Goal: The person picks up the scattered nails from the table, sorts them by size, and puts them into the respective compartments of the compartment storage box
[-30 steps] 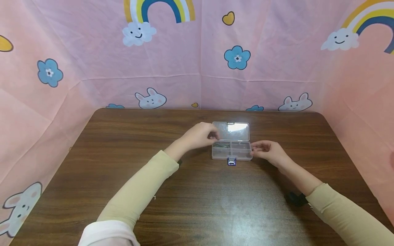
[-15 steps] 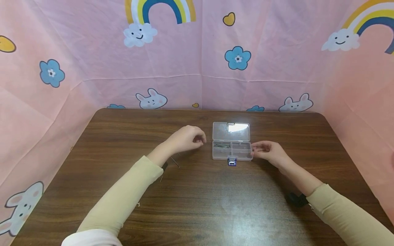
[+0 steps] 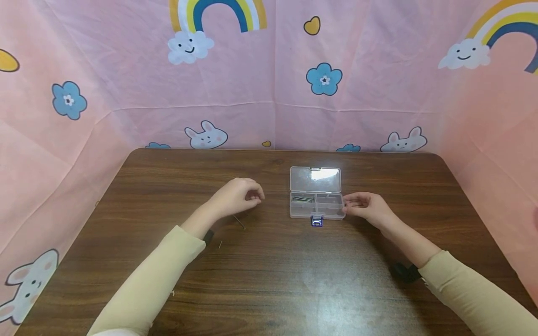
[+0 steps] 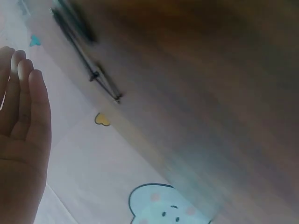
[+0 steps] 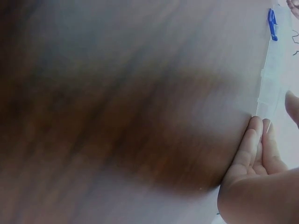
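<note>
A clear plastic compartment box (image 3: 329, 213) stands on the table with its lid (image 3: 304, 179) folded back and a blue latch (image 3: 317, 221) at its front. Several thin, nail-like metal pieces (image 3: 303, 199) lie in its back left compartment. My left hand (image 3: 235, 197) hovers left of the box, fingers loosely curved and holding nothing. In the left wrist view, slim dark metal rods (image 4: 72, 39), blurred, lie on the tabletop beyond the fingers. My right hand (image 3: 367, 208) touches the box's right end; the right wrist view shows its fingers (image 5: 246, 148) extended against that end, the thumb apart.
One thin metal piece (image 3: 239, 222) lies just in front of the left hand, and a shorter one (image 3: 220, 244) is nearer the front. The brown wooden table (image 3: 294, 280) meets a pink patterned cloth (image 3: 252, 84) along its back and sides.
My left hand has drawn back from over the box to the left and slightly nearer, uncovering thin metal pieces on the table. My right hand stays at the box's right end.
</note>
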`<state>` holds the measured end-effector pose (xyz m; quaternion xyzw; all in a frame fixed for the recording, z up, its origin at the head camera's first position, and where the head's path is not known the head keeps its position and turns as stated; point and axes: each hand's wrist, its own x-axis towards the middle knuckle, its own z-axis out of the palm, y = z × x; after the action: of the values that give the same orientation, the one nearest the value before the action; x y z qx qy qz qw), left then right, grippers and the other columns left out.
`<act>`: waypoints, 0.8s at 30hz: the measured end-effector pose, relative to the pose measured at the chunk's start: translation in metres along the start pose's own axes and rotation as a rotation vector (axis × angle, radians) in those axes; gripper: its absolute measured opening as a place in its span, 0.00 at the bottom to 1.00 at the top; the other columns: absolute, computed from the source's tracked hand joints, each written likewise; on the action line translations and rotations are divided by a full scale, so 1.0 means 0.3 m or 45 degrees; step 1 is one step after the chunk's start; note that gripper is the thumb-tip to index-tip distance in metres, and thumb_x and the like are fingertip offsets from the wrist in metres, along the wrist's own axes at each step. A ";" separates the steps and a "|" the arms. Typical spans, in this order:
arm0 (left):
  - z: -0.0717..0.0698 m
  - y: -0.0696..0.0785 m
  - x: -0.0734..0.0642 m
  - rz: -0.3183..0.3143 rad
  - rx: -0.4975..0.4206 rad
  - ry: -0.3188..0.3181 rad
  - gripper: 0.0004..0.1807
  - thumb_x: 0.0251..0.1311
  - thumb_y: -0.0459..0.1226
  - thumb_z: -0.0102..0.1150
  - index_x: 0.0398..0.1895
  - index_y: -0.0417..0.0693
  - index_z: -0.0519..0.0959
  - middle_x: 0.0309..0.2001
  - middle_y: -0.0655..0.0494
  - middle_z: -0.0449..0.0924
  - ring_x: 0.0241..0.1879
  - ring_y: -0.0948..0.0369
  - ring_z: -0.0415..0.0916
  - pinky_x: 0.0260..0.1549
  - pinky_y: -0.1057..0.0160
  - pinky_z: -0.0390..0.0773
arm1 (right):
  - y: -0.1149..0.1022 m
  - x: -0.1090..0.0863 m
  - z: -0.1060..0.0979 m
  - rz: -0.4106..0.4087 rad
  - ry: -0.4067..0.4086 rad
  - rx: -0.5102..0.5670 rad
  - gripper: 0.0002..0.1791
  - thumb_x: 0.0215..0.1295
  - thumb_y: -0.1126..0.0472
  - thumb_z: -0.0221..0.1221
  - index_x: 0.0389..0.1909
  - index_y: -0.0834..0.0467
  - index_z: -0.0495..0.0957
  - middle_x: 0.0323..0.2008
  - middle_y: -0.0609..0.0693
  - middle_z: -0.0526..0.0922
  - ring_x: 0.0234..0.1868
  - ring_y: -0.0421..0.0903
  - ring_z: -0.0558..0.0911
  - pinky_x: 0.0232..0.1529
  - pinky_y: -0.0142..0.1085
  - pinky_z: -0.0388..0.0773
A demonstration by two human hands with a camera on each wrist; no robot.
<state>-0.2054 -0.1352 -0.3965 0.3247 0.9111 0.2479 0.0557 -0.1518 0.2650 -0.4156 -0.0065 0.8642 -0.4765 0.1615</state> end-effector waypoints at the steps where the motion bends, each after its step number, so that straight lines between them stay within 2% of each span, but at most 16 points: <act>1: 0.001 -0.005 -0.007 0.002 -0.001 -0.001 0.05 0.68 0.31 0.66 0.39 0.49 0.88 0.40 0.57 0.88 0.37 0.63 0.79 0.43 0.62 0.82 | 0.001 0.000 0.000 -0.001 -0.001 0.001 0.26 0.75 0.55 0.66 0.66 0.66 0.78 0.56 0.61 0.88 0.47 0.36 0.83 0.57 0.33 0.81; 6: 0.003 -0.028 -0.043 0.002 -0.009 -0.011 0.04 0.67 0.30 0.66 0.38 0.48 0.88 0.38 0.57 0.87 0.35 0.63 0.77 0.40 0.64 0.80 | 0.000 -0.001 0.001 -0.005 0.001 0.000 0.26 0.75 0.55 0.66 0.65 0.66 0.79 0.55 0.60 0.88 0.47 0.36 0.83 0.57 0.33 0.81; 13: -0.003 -0.050 -0.078 -0.038 -0.079 -0.034 0.04 0.66 0.30 0.68 0.38 0.48 0.88 0.37 0.58 0.88 0.35 0.65 0.78 0.40 0.64 0.82 | -0.006 -0.002 0.004 0.001 0.009 0.003 0.26 0.73 0.53 0.68 0.64 0.64 0.80 0.55 0.59 0.88 0.47 0.36 0.84 0.57 0.32 0.79; 15: -0.005 -0.055 -0.086 -0.036 -0.096 -0.043 0.04 0.66 0.30 0.68 0.38 0.48 0.88 0.37 0.58 0.88 0.35 0.65 0.77 0.40 0.65 0.82 | -0.005 -0.002 0.004 -0.002 0.007 0.000 0.26 0.73 0.54 0.67 0.64 0.65 0.80 0.55 0.59 0.88 0.47 0.37 0.83 0.58 0.34 0.79; 22: -0.009 -0.065 -0.112 -0.019 -0.132 -0.072 0.04 0.65 0.30 0.70 0.38 0.48 0.88 0.37 0.57 0.88 0.34 0.66 0.78 0.40 0.64 0.84 | -0.004 -0.001 0.005 -0.015 0.008 0.011 0.26 0.73 0.55 0.68 0.65 0.65 0.79 0.55 0.59 0.88 0.46 0.36 0.83 0.55 0.29 0.78; 24: -0.011 -0.067 -0.120 -0.011 -0.133 -0.077 0.04 0.64 0.30 0.71 0.38 0.48 0.88 0.37 0.58 0.88 0.34 0.67 0.78 0.40 0.63 0.85 | -0.003 -0.001 0.004 -0.017 0.008 0.000 0.26 0.73 0.54 0.67 0.65 0.65 0.79 0.55 0.59 0.88 0.46 0.35 0.83 0.55 0.31 0.78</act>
<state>-0.1896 -0.1724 -0.4056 0.3246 0.8962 0.2850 0.1010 -0.1515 0.2635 -0.4154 -0.0108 0.8646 -0.4775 0.1558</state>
